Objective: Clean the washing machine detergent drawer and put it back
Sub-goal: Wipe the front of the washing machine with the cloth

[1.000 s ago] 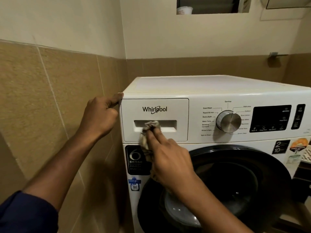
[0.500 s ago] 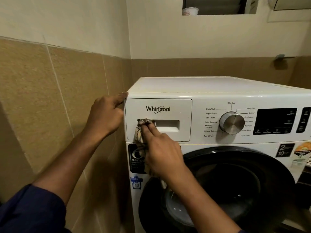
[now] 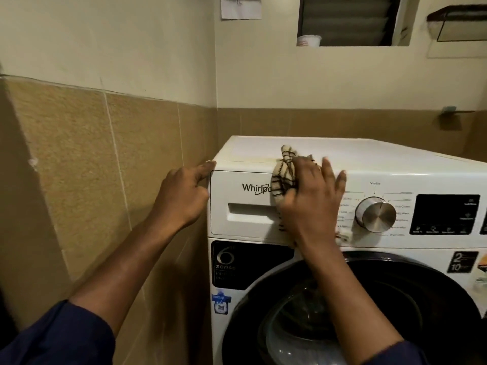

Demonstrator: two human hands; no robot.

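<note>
**A:** Where's the drawer?

**B:** The drawer (image 3: pixel 237 227) sits in its slot, flush with the front of the washing machine (image 3: pixel 369 156), at 9 o'clock from the dial (image 3: pixel 375 214). Its panel carries the brand name and a recessed handle (image 3: pixel 250 210).

**A:** And the right hand?

**B:** The right hand (image 3: pixel 311 204) lies flat with fingers spread wide. It presses a striped cloth (image 3: pixel 284 177) against the top edge of the front, at 1 o'clock from the handle. The cloth bunches out at 10 o'clock of the hand, and one end hangs below the palm.

**A:** The left?

**B:** The left hand (image 3: pixel 181 198) is at 9 o'clock of the drawer. Its forefinger is stretched out, tip touching the machine's top left corner. The other fingers are folded in, holding nothing.

**A:** What else?

**B:** A round dark door (image 3: pixel 395 299) at 6 o'clock from the dial, a dark display (image 3: pixel 445 214) at 3 o'clock. Tan tiles (image 3: pixel 79 154) at the machine's 9 o'clock. A white cup (image 3: pixel 308 40) stands in the window (image 3: pixel 350 19) at 12 o'clock.
</note>
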